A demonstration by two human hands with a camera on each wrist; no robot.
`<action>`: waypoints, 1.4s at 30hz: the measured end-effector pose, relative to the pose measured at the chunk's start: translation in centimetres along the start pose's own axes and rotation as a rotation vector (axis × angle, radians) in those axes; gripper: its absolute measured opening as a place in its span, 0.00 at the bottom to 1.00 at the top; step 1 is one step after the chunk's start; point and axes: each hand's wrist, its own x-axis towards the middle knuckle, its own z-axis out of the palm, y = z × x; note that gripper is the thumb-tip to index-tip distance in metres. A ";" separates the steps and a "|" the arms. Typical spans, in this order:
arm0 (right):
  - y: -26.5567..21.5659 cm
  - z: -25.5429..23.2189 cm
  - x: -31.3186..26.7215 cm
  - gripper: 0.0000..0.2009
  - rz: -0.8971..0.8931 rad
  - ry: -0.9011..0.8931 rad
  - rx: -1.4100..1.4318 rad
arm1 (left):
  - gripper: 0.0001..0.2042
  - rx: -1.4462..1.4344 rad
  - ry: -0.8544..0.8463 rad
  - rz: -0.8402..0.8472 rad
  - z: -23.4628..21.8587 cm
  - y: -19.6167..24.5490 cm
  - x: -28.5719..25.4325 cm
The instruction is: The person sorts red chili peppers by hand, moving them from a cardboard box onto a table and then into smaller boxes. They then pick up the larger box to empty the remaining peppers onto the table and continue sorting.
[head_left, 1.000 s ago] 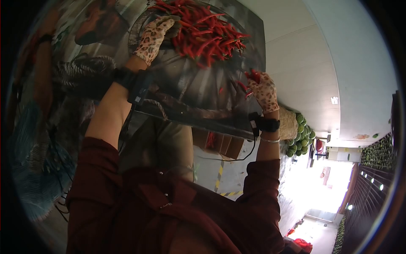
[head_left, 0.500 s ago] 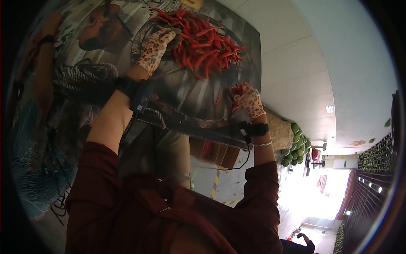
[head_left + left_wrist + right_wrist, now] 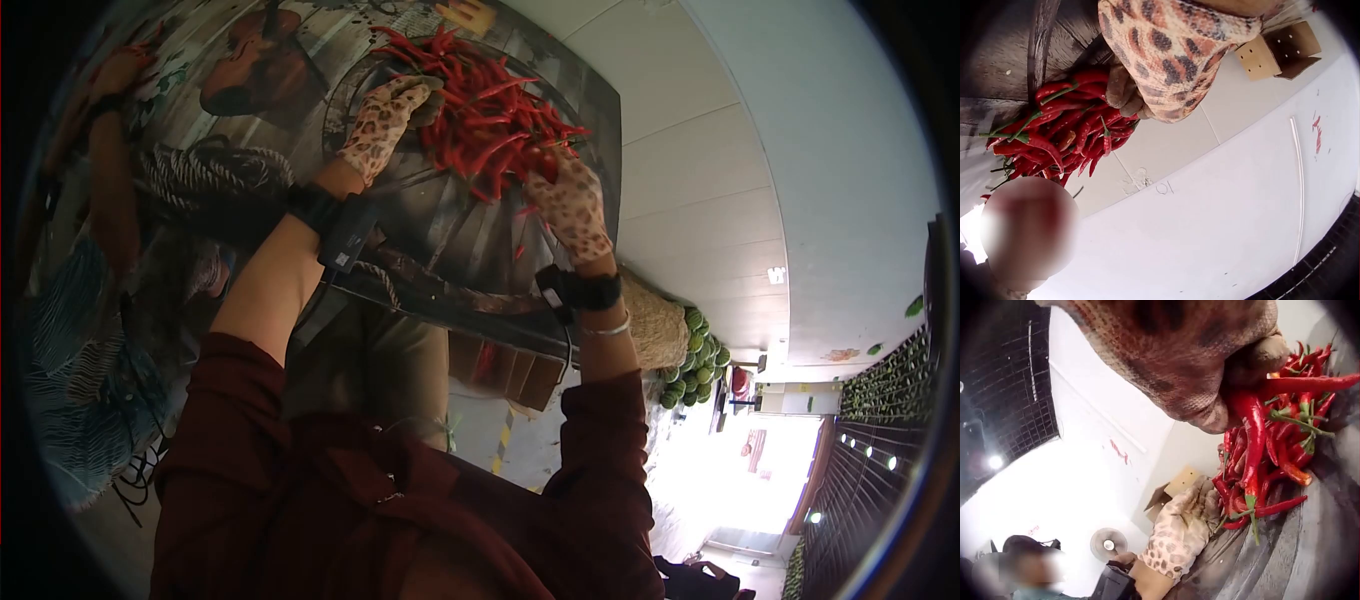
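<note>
Red chilies with green stems lie in a heap on a dark printed tabletop. Wearing a leopard-print glove, the left hand rests at the heap's left side, its grey-tipped fingers curled against the chilies in the left wrist view; whether it grips any is hidden. The right hand, gloved alike, is at the heap's lower right edge. In the right wrist view this hand holds red chilies in curled fingers above the heap, and the left hand appears beyond.
An open cardboard box stands past the table. Below the table edge is another box. Watermelons are piled beside a woven sack. Another person's arm reaches over the table at the left.
The right hand has moved from the right side of the table, up and left to the heap, with chilies in its grip. The left hand has stayed at the heap's left side.
</note>
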 end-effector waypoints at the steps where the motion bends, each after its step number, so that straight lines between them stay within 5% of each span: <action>1: -0.5 0.7 0.6 0.18 -0.004 0.000 0.001 | 0.11 0.002 0.002 0.003 0.4 0.4 -0.2; 3: -0.9 2.4 1.6 0.25 0.054 -0.047 -0.127 | 0.12 0.162 0.137 -0.037 1.7 1.4 -0.8; 6: 0.0 3.9 2.1 0.28 0.010 -0.027 -0.209 | 0.12 0.277 0.079 0.086 1.0 0.8 -0.8; 8: 1.9 4.3 2.5 0.27 -0.090 0.028 -0.281 | 0.12 0.219 0.092 0.046 0.8 0.8 -0.8; 11: 4.9 3.7 3.6 0.27 -0.010 0.040 -0.297 | 0.12 0.020 -0.025 -0.005 0.9 1.0 -0.6; 13: 5.9 2.8 3.7 0.25 0.008 0.091 -0.276 | 0.13 0.194 0.143 -0.027 1.6 1.2 -0.8; 15: 6.4 2.2 3.8 0.23 0.033 0.020 -0.121 | 0.13 0.096 0.091 0.020 -4.1 -4.7 2.3; 17: 7.1 3.2 3.4 0.22 0.008 0.083 -0.154 | 0.13 0.000 0.032 0.060 -4.7 -5.3 2.7; 19: 7.6 3.9 2.9 0.20 -0.066 0.222 -0.205 | 0.14 0.447 0.021 0.260 -3.9 -5.0 2.4; 20: 7.6 3.9 2.7 0.20 -0.062 0.222 -0.205 | 0.14 0.447 0.018 0.257 -2.7 -3.4 1.6; 22: 7.4 3.4 2.5 0.18 0.026 0.150 -0.151 | 0.14 0.136 0.007 -0.067 -0.5 -0.1 0.3; 29: 6.1 0.4 1.4 0.17 0.377 0.122 0.304 | 0.14 0.089 0.007 -0.029 -0.1 -0.2 0.4; 31: 6.6 1.1 1.4 0.18 0.174 0.090 0.146 | 0.13 0.100 0.098 -0.047 0.8 0.5 -0.2; 35: 4.6 2.0 1.1 0.25 0.223 -0.067 0.168 | 0.13 0.314 0.103 0.090 0.3 0.1 -0.1; 37: 2.0 1.8 0.5 0.34 0.262 -0.040 -0.135 | 0.13 0.068 0.037 -0.002 0.0 0.0 -0.1; 42: 4.8 3.7 1.0 0.40 0.231 -0.054 -0.278 | 0.13 0.150 0.045 0.040 -0.5 -0.5 0.2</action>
